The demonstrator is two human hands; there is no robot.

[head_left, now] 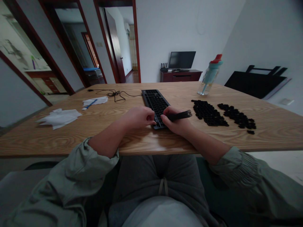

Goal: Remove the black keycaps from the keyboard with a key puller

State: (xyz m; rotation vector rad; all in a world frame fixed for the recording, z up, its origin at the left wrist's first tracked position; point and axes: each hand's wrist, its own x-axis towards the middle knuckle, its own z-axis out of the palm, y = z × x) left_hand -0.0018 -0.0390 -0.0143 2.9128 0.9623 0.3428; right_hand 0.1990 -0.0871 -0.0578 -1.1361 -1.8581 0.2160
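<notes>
A black keyboard [156, 101] lies end-on to me on the wooden table, its near end between my hands. My left hand [141, 117] is at its left edge, fingers curled and tips by the near keys; whatever they may pinch is hidden. My right hand [177, 123] is closed around a black-handled tool [181, 115], held over the keyboard's right side. The tool's working tip is out of sight behind my fingers. Right of my hands lie a large cluster of black keycaps [208, 113] and a smaller cluster of keycaps [238, 116].
The keyboard's cable [115, 94] lies coiled at the far left. A blue-and-white brush [90, 104] rests on a white tissue [101, 100], with crumpled tissues [60, 118] nearer me. A water bottle [209, 77] with a red lid stands at the back right. The table's front edge [156, 153] runs before my lap.
</notes>
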